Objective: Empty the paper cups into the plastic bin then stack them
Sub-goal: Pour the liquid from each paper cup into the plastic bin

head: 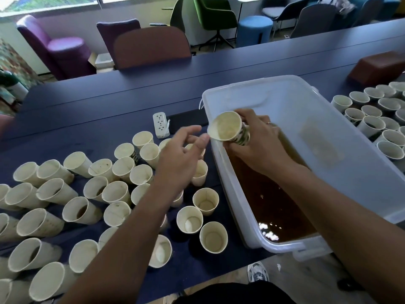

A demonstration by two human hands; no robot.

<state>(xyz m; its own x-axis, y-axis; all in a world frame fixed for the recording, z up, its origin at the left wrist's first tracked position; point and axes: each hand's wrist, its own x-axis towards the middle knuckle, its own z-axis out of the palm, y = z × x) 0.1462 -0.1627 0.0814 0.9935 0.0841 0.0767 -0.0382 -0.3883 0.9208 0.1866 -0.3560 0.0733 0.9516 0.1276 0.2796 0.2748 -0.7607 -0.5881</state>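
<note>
the right hand [252, 137] grips a cream paper cup [229, 128] with a green print too blurred to read, tipped over the white bin [328, 132] of brown liquid on the desk [109, 102]. the left hand [182, 154] hovers loose-fingered above empty cups [122, 194].

Office lounge: long table [153, 80], assorted chairs [151, 47].

One plastic bin [328, 132] was seen on the counter [109, 102], and one paper cup [229, 128] was held over it. Roughly thirty-five empty cups [87, 194] were counted left of the bin, and about twenty cups [372, 119] to its right, the edges being cut off. One power strip [161, 125] was seen, and two hands, the left hand [182, 154] and the right hand [256, 141].
</note>
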